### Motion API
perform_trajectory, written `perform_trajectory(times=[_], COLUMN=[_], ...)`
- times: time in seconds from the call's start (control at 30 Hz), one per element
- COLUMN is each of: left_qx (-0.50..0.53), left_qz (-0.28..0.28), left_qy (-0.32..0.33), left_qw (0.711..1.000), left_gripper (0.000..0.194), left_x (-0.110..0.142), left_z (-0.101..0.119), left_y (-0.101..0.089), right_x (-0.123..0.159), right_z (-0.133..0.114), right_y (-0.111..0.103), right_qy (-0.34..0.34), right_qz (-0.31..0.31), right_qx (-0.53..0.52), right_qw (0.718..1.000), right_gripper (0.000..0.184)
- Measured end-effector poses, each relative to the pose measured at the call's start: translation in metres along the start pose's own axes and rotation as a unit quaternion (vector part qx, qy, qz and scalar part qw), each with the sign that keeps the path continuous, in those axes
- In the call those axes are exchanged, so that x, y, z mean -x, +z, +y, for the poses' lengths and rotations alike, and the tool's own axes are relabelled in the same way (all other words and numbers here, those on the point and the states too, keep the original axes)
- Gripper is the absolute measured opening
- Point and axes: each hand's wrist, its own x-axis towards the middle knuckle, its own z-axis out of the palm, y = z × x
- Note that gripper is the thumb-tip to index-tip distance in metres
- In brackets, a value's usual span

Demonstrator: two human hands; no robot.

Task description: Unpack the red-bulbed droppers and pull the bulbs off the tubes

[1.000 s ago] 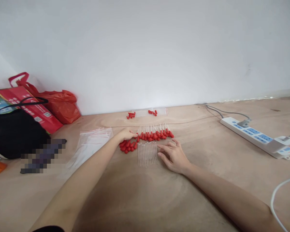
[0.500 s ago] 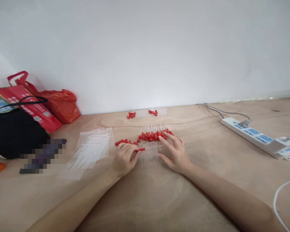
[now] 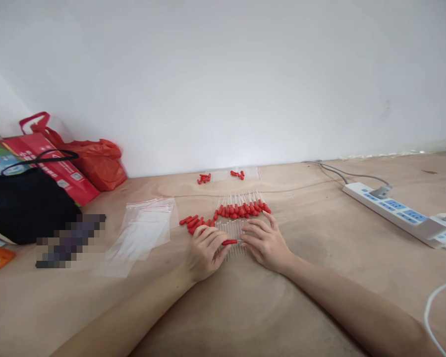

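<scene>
My left hand (image 3: 208,250) pinches a red rubber dropper bulb (image 3: 229,242) between thumb and fingertips. Facing it, my right hand (image 3: 265,243) is closed on a thin clear dropper tube (image 3: 240,241), its end meeting the bulb's open end. Beneath both hands lies a row of bare clear tubes (image 3: 228,227), partly covered by fingers. Just beyond, droppers with red bulbs fitted (image 3: 241,208) lie side by side, tips pointing away. Loose red bulbs (image 3: 195,223) are piled beside my left hand, some hidden behind it.
Clear zip bags (image 3: 148,223) lie to the left, near a blurred dark object (image 3: 72,240). Black (image 3: 29,208) and red bags (image 3: 100,163) stand far left. A power strip (image 3: 394,210) with cables sits at right. More bulbs (image 3: 204,178) and a clear bag (image 3: 250,173) lie by the wall.
My left hand has brought the bulb right and nearer to me. The right hand has closed from spread fingers onto a tube, and bulb and tube now meet.
</scene>
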Motion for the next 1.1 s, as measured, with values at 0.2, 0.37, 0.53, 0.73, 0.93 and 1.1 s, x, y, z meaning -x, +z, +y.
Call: perform_trajectory(times=[0.2, 0.37, 0.53, 0.73, 0.93, 1.1], left_qx=[0.001, 0.001, 0.005, 0.007, 0.024, 0.040], left_qz=[-0.030, -0.035, -0.041, -0.061, -0.081, -0.065], left_qy=[0.019, 0.017, 0.021, 0.010, 0.015, 0.017], left_qw=[0.999, 0.999, 0.999, 0.998, 0.996, 0.997], left_gripper=[0.016, 0.013, 0.016, 0.019, 0.019, 0.019], left_x=[0.0017, 0.0032, 0.0045, 0.0058, 0.0031, 0.0039], left_z=[-0.0041, -0.0040, -0.0033, -0.0031, -0.0015, -0.0024], left_y=[0.0074, 0.0059, 0.0030, 0.0028, 0.0016, 0.0010], right_x=[-0.0024, -0.0017, -0.0006, -0.0006, 0.0004, 0.0016], right_z=[-0.0025, -0.0008, -0.0008, -0.0020, -0.0028, -0.0024], right_y=[-0.0022, -0.0027, -0.0041, -0.0042, -0.0053, -0.0067], right_qy=[-0.033, -0.045, -0.059, -0.059, -0.048, -0.043], right_qz=[0.017, 0.021, 0.019, 0.028, 0.019, 0.021], right_qx=[0.008, 0.018, 0.033, 0.038, 0.036, 0.036], right_qw=[0.999, 0.999, 0.998, 0.997, 0.998, 0.998], right_gripper=[0.012, 0.012, 0.014, 0.014, 0.015, 0.015])
